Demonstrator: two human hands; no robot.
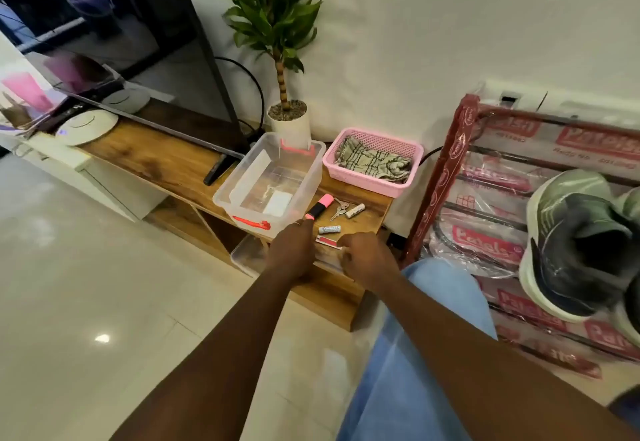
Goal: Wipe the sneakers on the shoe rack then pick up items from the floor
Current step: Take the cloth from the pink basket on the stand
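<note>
Left hand (291,250), right hand (363,257) over stand (156,160) edge

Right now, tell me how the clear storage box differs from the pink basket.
The clear storage box has see-through walls and red clips; the pink basket is latticed, without clips. The box holds a small white card; the basket, a checked cloth. Both sit lidless on the wooden stand.
</note>
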